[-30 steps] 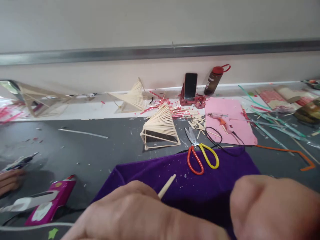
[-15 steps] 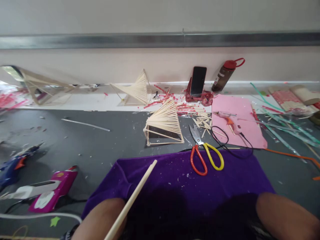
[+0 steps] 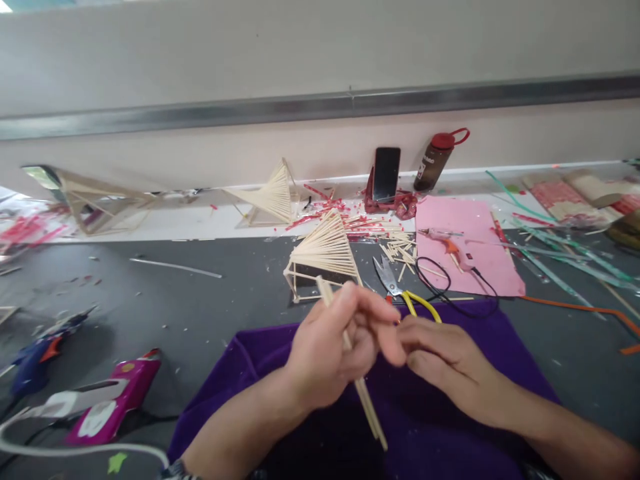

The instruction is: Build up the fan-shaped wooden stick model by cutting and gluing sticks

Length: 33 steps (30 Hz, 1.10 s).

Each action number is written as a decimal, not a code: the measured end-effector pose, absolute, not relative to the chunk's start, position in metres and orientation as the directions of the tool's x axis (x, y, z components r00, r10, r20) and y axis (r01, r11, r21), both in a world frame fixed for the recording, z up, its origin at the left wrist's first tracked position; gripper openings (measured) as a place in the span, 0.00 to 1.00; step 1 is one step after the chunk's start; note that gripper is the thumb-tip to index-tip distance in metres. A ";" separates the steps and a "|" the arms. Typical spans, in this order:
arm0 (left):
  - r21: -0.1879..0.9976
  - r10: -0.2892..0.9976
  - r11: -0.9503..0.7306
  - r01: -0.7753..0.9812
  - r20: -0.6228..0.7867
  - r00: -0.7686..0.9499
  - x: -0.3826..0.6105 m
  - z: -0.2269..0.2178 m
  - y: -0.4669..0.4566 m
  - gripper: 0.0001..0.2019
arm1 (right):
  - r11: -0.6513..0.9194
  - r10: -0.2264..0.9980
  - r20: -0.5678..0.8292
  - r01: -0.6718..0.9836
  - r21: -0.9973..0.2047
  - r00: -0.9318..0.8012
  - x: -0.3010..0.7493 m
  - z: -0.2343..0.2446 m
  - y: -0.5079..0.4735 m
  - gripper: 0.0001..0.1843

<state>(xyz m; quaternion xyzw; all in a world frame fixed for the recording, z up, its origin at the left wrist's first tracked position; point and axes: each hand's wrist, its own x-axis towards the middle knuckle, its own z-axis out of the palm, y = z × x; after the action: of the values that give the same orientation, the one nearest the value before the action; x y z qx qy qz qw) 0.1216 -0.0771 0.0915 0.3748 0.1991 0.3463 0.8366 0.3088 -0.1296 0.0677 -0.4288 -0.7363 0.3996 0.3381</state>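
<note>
Thin wooden sticks (image 3: 369, 408) pass through my left hand (image 3: 333, 343), which is closed around them. They slant from upper left to lower right, above the purple cloth (image 3: 265, 343). My right hand (image 3: 453, 363) meets the left fingertips with its thumb and fingers bent together; whatever is between them, if anything, is hidden. Just beyond the hands stands a fan-shaped stick model (image 3: 325, 250). Scissors (image 3: 389, 277) with red and yellow handles lie behind my right hand, which partly covers them.
A pink glue gun (image 3: 453, 248) rests on a pink sheet (image 3: 495, 267). Short stick pieces (image 3: 400, 250) lie beside it. Another stick model (image 3: 277, 197), a phone (image 3: 387, 175) and a bottle (image 3: 434, 163) stand at the back. Left are a blue glue gun (image 3: 37, 363) and a magenta device (image 3: 117, 400).
Both hands have come up into the middle of the view and together, the left one gripping the sticks. Earlier only the forearms and one raised stick showed. The camera has tilted slightly.
</note>
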 end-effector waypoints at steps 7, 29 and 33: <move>0.751 0.762 0.555 -0.358 -0.287 0.580 0.156 0.048 -0.038 0.18 | -0.110 0.906 -0.144 0.105 -0.988 -0.398 0.286 0.019 -0.117 0.10; 0.844 0.772 0.519 -0.134 -0.396 0.497 0.152 0.006 -0.018 0.19 | -0.355 0.886 -0.350 0.039 -0.934 -0.304 0.301 -0.008 -0.098 0.15; 0.849 0.755 0.522 -0.081 -0.416 0.507 0.151 0.004 -0.018 0.19 | -0.358 0.883 -0.357 0.057 -0.932 -0.306 0.301 -0.010 -0.096 0.16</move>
<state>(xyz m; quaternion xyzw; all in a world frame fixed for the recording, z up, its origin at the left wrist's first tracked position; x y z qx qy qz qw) 0.1509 -0.0175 0.0044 0.4058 0.4152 0.2723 0.7674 0.3012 -0.0965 -0.0097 -0.4982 -0.4712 0.6563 0.3147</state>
